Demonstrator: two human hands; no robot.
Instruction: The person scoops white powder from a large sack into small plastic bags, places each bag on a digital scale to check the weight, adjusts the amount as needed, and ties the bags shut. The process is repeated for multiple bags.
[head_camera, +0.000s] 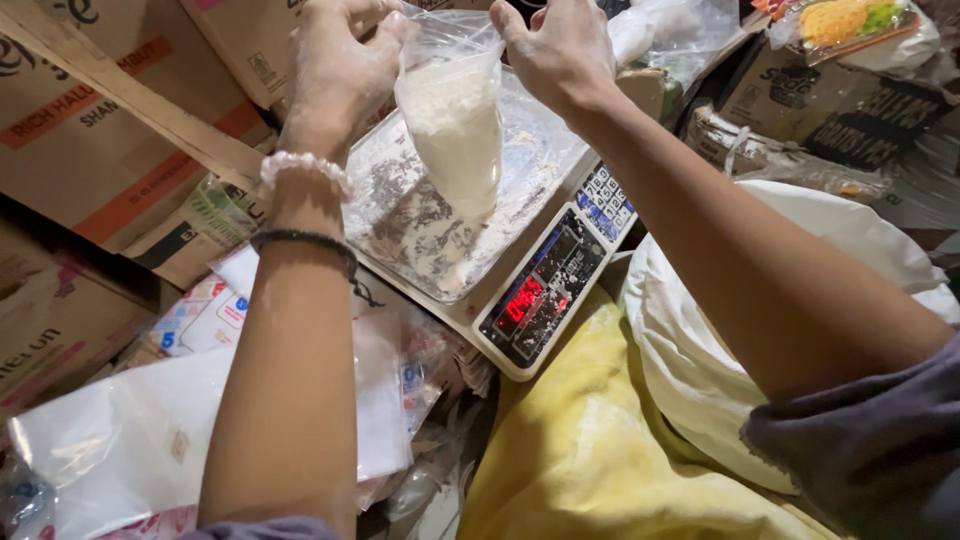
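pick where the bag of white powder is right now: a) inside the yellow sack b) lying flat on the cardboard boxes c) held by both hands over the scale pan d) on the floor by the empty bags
c: the left hand and right hand pinch the top of the bag of white powder, its bottom at the scale pan.

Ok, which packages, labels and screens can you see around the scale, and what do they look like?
Clear bag: white powder, held by left hand and right hand over the scale.
Scale display: dark panel, red digits, front edge.
Keypad: white and blue keys.
Cardboard boxes: brown, orange print, left.
Flat plastic bags: clear, lower left.
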